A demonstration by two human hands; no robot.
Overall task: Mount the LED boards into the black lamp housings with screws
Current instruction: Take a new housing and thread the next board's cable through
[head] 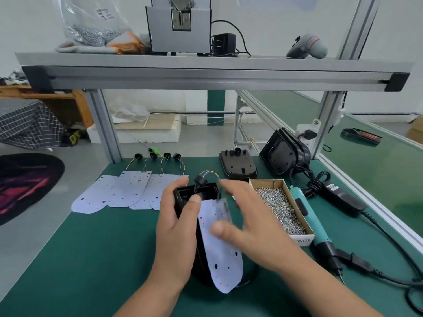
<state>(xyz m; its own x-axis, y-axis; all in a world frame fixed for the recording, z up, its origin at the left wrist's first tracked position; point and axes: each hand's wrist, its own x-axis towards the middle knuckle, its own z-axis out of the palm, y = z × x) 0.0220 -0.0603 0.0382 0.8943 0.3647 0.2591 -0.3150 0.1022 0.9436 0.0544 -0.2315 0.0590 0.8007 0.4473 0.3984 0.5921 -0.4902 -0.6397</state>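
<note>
My left hand [177,227] grips a black lamp housing [196,193] at the middle of the green mat, thumb on its top edge. A white LED board [223,264] lies tilted on the housing, its coloured wires and black grommet [201,179] sticking up at the far end. My right hand [249,223] hovers over the board with fingers spread and thumb on its surface; the hand is blurred. Several more LED boards [123,191] with wires lie in a row at the back left. A cardboard box of screws [280,207] sits just right of my right hand.
A teal electric screwdriver [306,213] with its cable and black power brick [343,195] lies right of the box. More black housings [238,165] [283,154] stand at the back. An aluminium frame shelf [206,72] spans overhead. The green mat [103,259] reaches the table's left edge.
</note>
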